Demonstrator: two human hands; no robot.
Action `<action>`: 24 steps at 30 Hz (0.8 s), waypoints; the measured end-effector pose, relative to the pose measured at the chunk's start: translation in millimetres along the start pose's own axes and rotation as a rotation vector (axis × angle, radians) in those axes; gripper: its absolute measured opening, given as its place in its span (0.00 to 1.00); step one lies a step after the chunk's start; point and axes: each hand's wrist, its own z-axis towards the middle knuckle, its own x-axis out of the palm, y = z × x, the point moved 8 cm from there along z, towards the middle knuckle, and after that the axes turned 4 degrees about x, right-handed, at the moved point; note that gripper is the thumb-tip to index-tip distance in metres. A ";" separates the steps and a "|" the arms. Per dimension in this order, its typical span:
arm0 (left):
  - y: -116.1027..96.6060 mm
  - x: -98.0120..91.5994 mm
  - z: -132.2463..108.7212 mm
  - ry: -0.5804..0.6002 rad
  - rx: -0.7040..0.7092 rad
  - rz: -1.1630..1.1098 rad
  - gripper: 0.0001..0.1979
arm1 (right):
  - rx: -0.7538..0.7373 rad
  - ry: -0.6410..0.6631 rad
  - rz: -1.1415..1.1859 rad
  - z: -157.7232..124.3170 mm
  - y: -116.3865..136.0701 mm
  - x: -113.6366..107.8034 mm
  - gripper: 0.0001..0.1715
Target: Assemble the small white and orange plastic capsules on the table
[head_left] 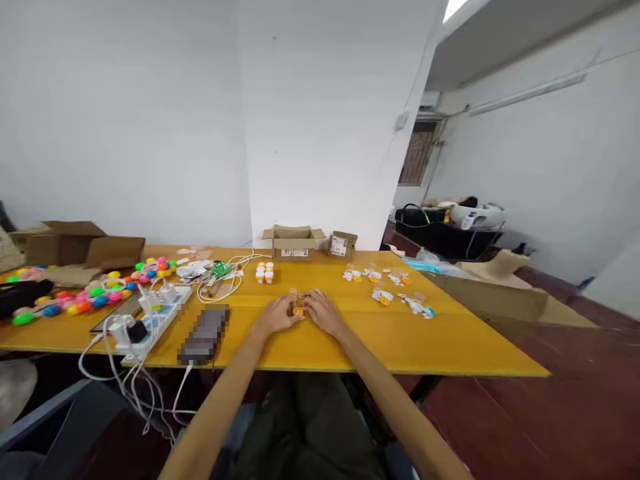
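Bench: orange-yellow top (360, 347), the small orange piece (299, 312) near its middle, between my two hands.
Left hand (280, 315): fingers drawn narrow, thumb on the near side, holding the orange piece.
Right hand (323, 311): fingers curled in at the piece's right side – I cannot tell whether they grip it too.
Just beyond my left fingers: a small pale piece (293, 291).
Right: five clusters of small white parts (382, 295), four with orange pieces among them, the nearest one with teal.
Far left of my hands: white-and-orange containers (265, 273) in a tight group.
Far edge: an open cardboard box (291, 250), a smaller carton (343, 245) just right of it.
Near left: a dark phone (205, 335) with a cable, then a loaded power strip (170, 309) – coloured balls (100, 301) beyond.
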 end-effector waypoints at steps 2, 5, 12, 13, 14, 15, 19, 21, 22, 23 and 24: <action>-1.2 0.1 0.0 -0.011 0.025 -0.009 0.10 | -0.005 -0.003 0.003 -0.7 -0.3 -0.1 0.09; -2.9 0.7 0.1 -0.012 0.059 -0.019 0.07 | 0.007 -0.013 0.023 -0.9 -2.1 0.0 0.10; -4.2 0.8 1.0 -0.007 0.107 -0.039 0.03 | 0.072 -0.051 0.152 2.3 -10.2 -3.1 0.09; -3.9 0.8 1.3 -0.009 0.111 -0.044 0.03 | 0.072 -0.052 0.176 2.5 -10.6 -3.9 0.09; -3.7 0.8 1.6 -0.012 0.116 -0.050 0.03 | 0.070 -0.051 0.198 2.7 -10.6 -4.5 0.09; -3.5 0.9 1.9 -0.015 0.121 -0.056 0.03 | 0.067 -0.047 0.216 2.7 -10.3 -4.8 0.09; -3.5 1.7 2.9 -0.019 0.140 -0.081 0.04 | 0.043 -0.011 0.264 1.8 -7.5 -3.3 0.08; -3.5 2.3 3.1 -0.016 0.144 -0.089 0.04 | 0.037 0.006 0.275 1.2 -6.7 -1.6 0.08; -3.5 2.7 3.2 -0.013 0.144 -0.092 0.04 | 0.036 0.012 0.278 0.9 -6.7 -0.7 0.07; -3.4 3.1 3.2 -0.008 0.143 -0.093 0.05 | 0.037 0.014 0.278 0.8 -6.7 -0.1 0.07; -3.3 3.6 3.2 -0.003 0.143 -0.093 0.05 | 0.037 0.015 0.276 0.7 -6.9 0.5 0.07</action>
